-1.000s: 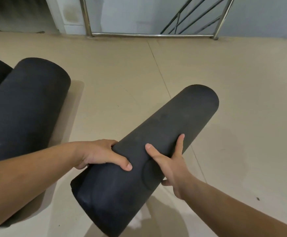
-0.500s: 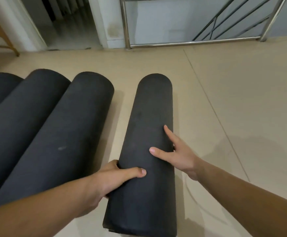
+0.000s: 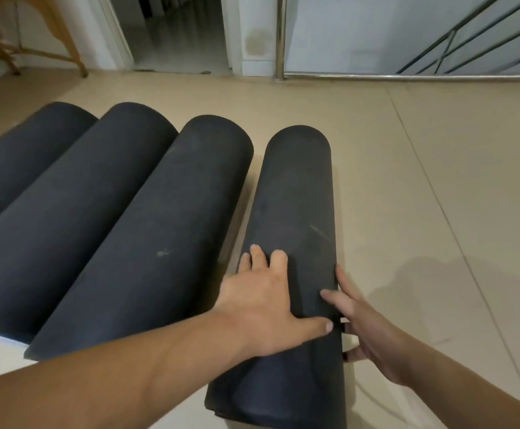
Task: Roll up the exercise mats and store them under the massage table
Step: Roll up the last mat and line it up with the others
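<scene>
A rolled black exercise mat lies lengthwise on the beige floor, just right of three other rolled black mats that lie side by side. My left hand rests flat on top of the rightmost roll with fingers spread and straight. My right hand touches the roll's right side near its near end, thumb on top and fingers along the side by the floor. Wooden legs of the massage table show at the far left.
A doorway opens at the back centre. A steel railing runs along the back right. Bare beige tiled floor spreads to the right of the mats.
The roll swung from a diagonal to lie parallel beside the other three. My left hand went from gripping its side to resting flat on top; my right slid to its right side.
</scene>
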A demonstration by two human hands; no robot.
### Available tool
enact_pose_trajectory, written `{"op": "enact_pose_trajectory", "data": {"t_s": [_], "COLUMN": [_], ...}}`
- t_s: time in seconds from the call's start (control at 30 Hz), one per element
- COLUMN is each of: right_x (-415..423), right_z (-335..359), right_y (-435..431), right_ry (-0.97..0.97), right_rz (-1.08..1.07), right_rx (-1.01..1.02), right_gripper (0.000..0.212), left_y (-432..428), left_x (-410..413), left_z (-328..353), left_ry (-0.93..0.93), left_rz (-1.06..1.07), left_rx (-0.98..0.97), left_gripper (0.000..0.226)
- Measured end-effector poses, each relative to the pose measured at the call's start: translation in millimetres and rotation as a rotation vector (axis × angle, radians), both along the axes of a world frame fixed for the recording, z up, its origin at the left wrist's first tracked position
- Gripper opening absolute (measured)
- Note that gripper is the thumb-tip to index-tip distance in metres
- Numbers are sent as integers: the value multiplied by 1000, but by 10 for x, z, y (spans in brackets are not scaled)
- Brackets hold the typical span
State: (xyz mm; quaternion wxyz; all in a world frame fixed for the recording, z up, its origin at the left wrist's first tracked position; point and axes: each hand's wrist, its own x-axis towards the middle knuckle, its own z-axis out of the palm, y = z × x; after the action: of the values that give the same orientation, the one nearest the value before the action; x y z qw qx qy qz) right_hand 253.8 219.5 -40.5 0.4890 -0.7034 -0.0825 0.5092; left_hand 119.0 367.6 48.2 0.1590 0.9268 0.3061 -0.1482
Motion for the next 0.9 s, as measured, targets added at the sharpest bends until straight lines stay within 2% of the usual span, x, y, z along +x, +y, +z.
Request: {"op": "enact_pose_trajectory", "data": {"t_s": [0.07, 0.13, 0.23, 0.3, 0.43, 0.57, 0.7, 0.8, 0.9], "right_x": [-86, -187, -294, -332, -389, -434, -483, -499, -496], "right_z": [-8, -9, -38, -54, -64, -79, -6, 19, 23], "right_y": [133, 265, 368, 364, 339, 348, 380, 391, 390], "right_ry": [-32, -34, 30, 60, 104, 51, -9, -31, -28], "right_rz": [2, -11, -11, -10, 1, -48, -107, -123, -105], "right_rx": [17, 44, 68, 49, 48, 88, 131, 114, 89], "right_gripper": [97, 113, 125, 128, 121, 110, 85, 89, 101], "left_y": [184, 388, 582, 645, 682, 576, 626, 715, 746], "left_x": [-53, -112, -203, -274, -352, -253, -257, -293, -233], "left_z": [30, 50, -3, -56, -152, -194, -311, -379, -329], "left_ry": [12, 8, 14, 28, 33, 3, -45, -49, 52], "left_rz": [23, 38, 91, 92, 89, 184, 276, 313, 260], "left_rx": [109, 146, -38, -113, -131, -153, -274, -374, -286], "left_gripper": [98, 105, 119, 119, 119, 144, 161, 171, 166]}}
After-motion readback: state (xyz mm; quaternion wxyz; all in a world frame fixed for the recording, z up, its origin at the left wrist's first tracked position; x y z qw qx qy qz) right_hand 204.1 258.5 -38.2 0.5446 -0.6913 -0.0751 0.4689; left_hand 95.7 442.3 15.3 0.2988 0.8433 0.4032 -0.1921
